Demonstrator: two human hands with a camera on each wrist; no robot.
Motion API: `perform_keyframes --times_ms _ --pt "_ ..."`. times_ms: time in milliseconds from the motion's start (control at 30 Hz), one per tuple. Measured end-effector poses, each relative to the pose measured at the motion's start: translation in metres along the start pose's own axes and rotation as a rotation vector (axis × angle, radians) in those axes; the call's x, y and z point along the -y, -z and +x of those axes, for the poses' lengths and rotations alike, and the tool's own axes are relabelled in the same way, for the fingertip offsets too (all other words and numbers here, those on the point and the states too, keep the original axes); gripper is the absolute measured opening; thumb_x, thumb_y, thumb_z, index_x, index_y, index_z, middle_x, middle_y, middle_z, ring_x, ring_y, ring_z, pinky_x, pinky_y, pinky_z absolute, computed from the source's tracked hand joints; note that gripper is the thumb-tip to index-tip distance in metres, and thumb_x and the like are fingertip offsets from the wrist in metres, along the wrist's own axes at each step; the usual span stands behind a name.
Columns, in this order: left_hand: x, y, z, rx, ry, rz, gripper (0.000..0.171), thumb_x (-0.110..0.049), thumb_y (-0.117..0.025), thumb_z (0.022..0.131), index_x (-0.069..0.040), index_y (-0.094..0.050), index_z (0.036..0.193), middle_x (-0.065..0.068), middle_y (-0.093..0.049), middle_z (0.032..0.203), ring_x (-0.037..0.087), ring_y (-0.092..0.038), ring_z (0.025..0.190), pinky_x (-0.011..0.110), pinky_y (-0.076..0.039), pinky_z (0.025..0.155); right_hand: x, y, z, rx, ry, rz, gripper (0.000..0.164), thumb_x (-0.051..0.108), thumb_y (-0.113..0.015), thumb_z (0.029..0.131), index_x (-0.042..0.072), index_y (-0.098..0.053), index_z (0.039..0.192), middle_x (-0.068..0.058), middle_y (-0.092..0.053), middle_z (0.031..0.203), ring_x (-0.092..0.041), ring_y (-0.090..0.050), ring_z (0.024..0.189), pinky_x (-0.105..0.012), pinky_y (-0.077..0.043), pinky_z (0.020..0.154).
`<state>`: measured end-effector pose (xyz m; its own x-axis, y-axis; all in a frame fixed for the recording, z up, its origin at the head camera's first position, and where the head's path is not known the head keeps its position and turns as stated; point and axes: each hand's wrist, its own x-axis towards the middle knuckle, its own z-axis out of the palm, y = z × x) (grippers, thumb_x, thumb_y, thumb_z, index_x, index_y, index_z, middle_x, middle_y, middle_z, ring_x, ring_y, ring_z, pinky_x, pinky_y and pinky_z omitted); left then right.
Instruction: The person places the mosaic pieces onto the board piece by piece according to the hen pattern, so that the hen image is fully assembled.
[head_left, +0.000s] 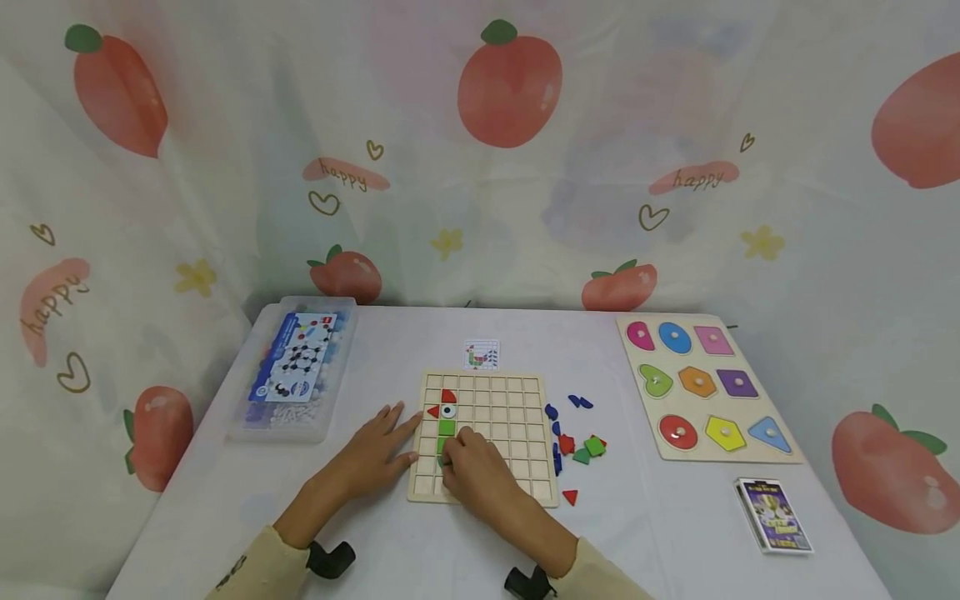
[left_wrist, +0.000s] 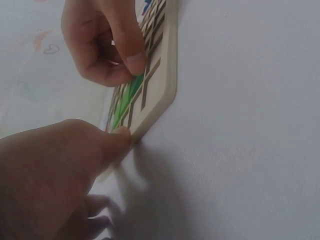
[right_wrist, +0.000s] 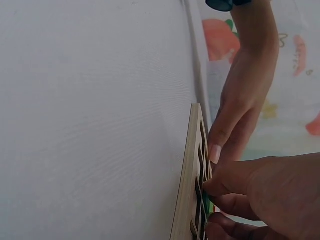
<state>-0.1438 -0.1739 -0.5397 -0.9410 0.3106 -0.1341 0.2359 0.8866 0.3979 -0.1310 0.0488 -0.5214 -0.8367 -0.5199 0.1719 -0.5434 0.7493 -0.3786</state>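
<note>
In the head view, a wooden grid board (head_left: 517, 417) lies on the table. Its left columns hold red pieces (head_left: 448, 396), a white tile with an eye (head_left: 447, 411) and a light green square (head_left: 447, 427). My right hand (head_left: 480, 471) is over the lower left of the board, thumb and fingers pinching a dark green piece (left_wrist: 135, 86) down at the grid. The right fingers partly hide that piece. My left hand (head_left: 375, 454) rests at the board's left edge with fingers spread, its thumb touching the rim in the left wrist view.
Loose blue pieces (head_left: 552, 412), a red piece (head_left: 566, 445) and green pieces (head_left: 595, 447) lie right of the board. Behind it is a small pattern card (head_left: 482, 355). A clear plastic case (head_left: 300, 367) stands left; a shape puzzle (head_left: 705, 408) and a card deck (head_left: 774, 515) lie right.
</note>
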Motion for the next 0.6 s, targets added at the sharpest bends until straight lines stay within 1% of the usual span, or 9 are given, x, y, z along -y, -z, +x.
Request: perform_keyframes --times_ms 133,333,467,600 --pt "0.000 0.000 0.000 -0.003 0.001 -0.005 0.068 -0.043 -0.064 0.104 -0.024 -0.040 0.165 0.015 -0.026 0.174 0.043 -0.020 0.161 0.064 -0.029 0.125 0.000 0.000 0.001 0.001 -0.023 0.028 0.008 0.009 -0.082 0.088 0.008 -0.076 0.094 0.002 -0.057 0.087 -0.007 -0.045 0.073 -0.020 -0.043 0.064" --pt "0.000 -0.001 0.000 -0.008 0.009 -0.013 0.068 -0.043 -0.065 0.103 -0.025 -0.040 0.164 0.015 -0.026 0.174 0.042 -0.020 0.161 0.064 -0.028 0.125 -0.006 0.005 -0.001 0.041 -0.081 0.091 0.010 0.011 -0.082 0.088 0.010 -0.075 0.096 0.002 -0.057 0.090 -0.009 -0.047 0.077 -0.021 -0.045 0.065" --pt "0.000 -0.002 0.000 -0.005 0.009 -0.011 0.069 -0.043 -0.064 0.103 -0.025 -0.040 0.165 0.015 -0.026 0.174 0.042 -0.020 0.161 0.063 -0.027 0.126 -0.018 0.015 -0.007 0.061 -0.165 0.112 0.010 0.014 -0.080 0.091 0.013 -0.074 0.099 0.003 -0.058 0.093 -0.011 -0.049 0.081 -0.025 -0.045 0.068" --pt "0.000 -0.002 0.000 -0.014 0.003 -0.010 0.068 -0.041 -0.065 0.103 -0.024 -0.040 0.164 0.015 -0.026 0.174 0.042 -0.019 0.161 0.064 -0.027 0.126 -0.036 0.031 -0.013 0.070 -0.282 0.121 0.012 0.017 -0.079 0.094 0.014 -0.073 0.103 0.002 -0.060 0.096 -0.014 -0.052 0.085 -0.027 -0.048 0.071"
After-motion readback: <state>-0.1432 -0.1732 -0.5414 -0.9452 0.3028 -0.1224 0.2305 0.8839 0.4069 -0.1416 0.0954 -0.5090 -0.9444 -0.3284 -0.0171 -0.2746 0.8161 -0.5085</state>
